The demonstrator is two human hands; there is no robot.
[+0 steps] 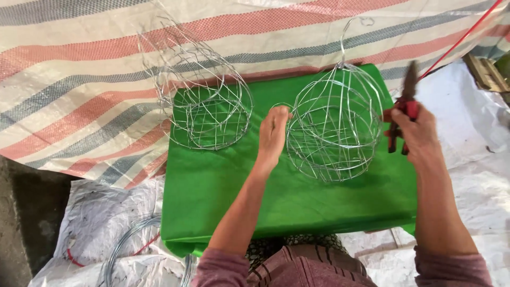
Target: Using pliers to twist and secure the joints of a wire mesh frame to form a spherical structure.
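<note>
While the left hand (273, 130) pinches the rim of the wire basket (334, 125) on the green bench (297, 202) | right hand (417, 130) clamped on red pliers (402, 109) | step: wire-tying, likely | next calls for jaws brought to rim.

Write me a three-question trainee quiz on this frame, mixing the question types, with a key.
1. True or false: the right hand holds red-handled pliers.
2. Which item does the left hand touch? A) the round silver wire basket frame on the right B) the second wire basket frame on the left C) the coil of loose wire at lower left
3. Fill in: both frames rest on a ____ cloth.

Key: 1 true; 2 A; 3 green.
</note>
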